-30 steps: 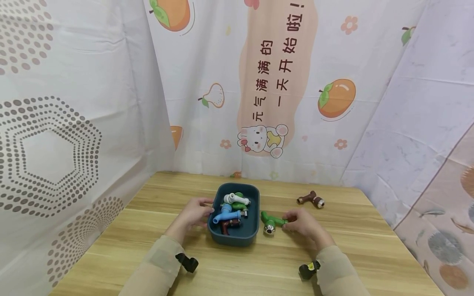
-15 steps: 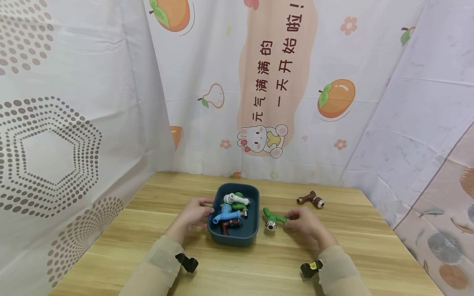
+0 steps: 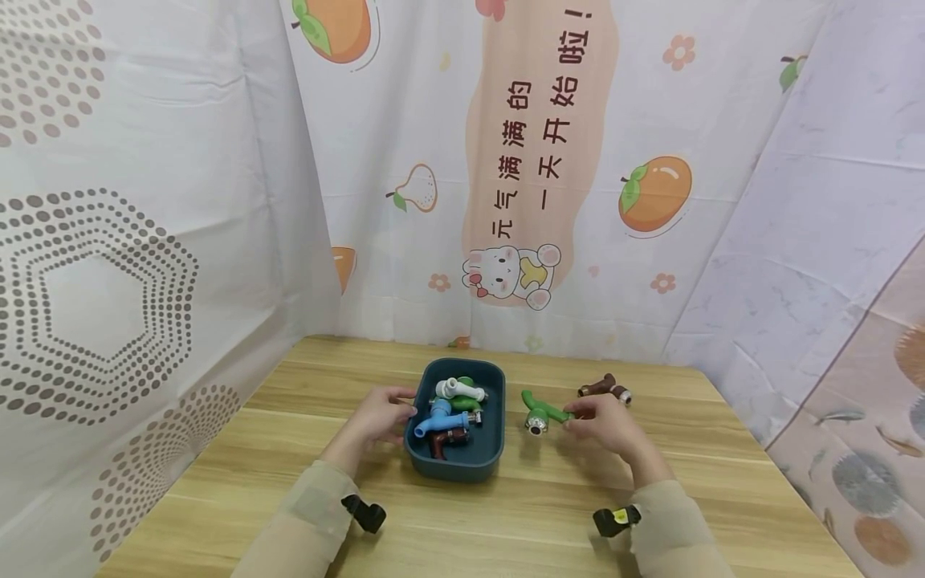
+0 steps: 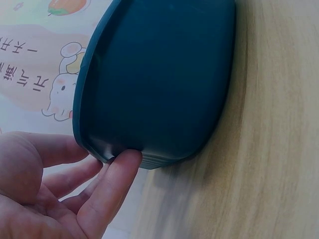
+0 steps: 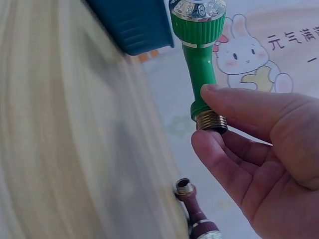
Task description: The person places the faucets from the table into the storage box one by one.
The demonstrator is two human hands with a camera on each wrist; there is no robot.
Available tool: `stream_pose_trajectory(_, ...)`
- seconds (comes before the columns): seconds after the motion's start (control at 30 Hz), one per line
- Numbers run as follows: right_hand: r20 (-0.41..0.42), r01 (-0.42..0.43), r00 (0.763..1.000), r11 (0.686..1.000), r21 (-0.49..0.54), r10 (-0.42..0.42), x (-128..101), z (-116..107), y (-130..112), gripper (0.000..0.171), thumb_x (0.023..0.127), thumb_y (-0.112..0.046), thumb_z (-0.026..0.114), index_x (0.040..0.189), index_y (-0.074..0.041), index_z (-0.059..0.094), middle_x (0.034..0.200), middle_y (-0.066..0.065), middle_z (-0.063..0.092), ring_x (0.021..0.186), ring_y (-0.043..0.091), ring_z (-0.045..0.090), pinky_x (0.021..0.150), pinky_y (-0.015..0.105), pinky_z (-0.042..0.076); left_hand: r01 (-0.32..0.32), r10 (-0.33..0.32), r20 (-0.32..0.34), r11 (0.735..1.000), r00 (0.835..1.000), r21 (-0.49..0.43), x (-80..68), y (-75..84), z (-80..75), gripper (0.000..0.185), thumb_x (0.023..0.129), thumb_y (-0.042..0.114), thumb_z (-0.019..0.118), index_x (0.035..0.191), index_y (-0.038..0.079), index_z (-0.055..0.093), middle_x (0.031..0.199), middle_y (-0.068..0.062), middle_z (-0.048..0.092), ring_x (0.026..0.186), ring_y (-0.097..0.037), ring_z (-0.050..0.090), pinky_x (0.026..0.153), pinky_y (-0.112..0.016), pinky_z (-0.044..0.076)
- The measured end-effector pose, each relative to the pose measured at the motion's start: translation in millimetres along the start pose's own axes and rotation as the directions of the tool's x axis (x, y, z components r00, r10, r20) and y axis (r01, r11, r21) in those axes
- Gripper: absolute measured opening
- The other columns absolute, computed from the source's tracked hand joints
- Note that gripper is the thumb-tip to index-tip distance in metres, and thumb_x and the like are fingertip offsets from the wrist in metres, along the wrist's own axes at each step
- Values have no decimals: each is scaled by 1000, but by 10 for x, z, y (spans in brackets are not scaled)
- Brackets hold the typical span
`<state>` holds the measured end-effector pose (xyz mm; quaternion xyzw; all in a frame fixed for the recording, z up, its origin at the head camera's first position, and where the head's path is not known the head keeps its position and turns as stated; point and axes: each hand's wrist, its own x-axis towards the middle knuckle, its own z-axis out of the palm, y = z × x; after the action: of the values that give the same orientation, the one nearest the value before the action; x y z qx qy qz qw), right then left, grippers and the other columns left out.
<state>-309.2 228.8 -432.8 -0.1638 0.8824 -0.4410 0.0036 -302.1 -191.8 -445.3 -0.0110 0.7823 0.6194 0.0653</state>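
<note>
My left hand (image 3: 379, 413) holds the left side of a dark teal plastic bin (image 3: 499, 433), fingers and thumb at its rim and outer wall. Inside lie a white tap (image 3: 464, 389), a blue tap (image 3: 441, 419), a dark red tap (image 3: 450, 437) and a green one partly hidden beneath the white. To the right of the bin, my right hand (image 3: 607, 421) pinches a green tap (image 3: 552, 413) near its brass threaded end (image 5: 212, 120), with the silver collar (image 5: 197, 10) at the far end. The tap is raised over the table.
A brown tap (image 3: 600, 387) lies on the wooden table (image 3: 462, 522) behind my right hand, which partly covers it. Printed curtains (image 3: 405, 305) hang along the back and both sides. Black cameras sit on both wrists.
My right hand has moved back and to the right, lifting the green tap away from the bin; it now overlaps the brown tap. The left hand and bin stay put.
</note>
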Motion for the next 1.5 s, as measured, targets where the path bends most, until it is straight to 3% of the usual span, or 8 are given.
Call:
stream_pose_trajectory(0.17,-18,0,1000,1000,9,0,-26,-80,-14,30,88,-10,79,114,4,73,94,9,71,81,21,68,70,36,61,0,0,1,1000,1000,4,-2,-10,-3,41,95,5,65,135,0,62,120,-20,65,94,-29,69,60,-44,62)
stream_pose_trajectory(0.57,-21,-16,1000,999,42,17,-65,-225,-31,35,92,-13,77,120,6,70,99,11,71,87,37,70,78,50,60,15,-15,2,1000,1000,6,2,16,-14,41,96,5,65,137,1,61,122,-21,63,97,-31,68,62,-45,62)
stream_pose_trajectory(1.0,-30,-22,999,999,42,23,-111,-269,-57,34,92,-15,77,118,5,70,106,13,69,88,39,70,76,42,60,9,-9,-8,1000,1000,20,-9,30,6,41,96,5,65,137,1,61,120,-19,66,96,-30,69,59,-44,62)
stream_pose_trajectory(1.5,-26,-37,999,998,57,38,-106,-287,-47,35,91,-16,78,118,5,71,103,12,70,88,39,70,79,49,60,7,-7,-8,1000,1000,22,13,18,5,41,96,5,65,136,2,62,121,-20,65,96,-31,69,60,-44,62)
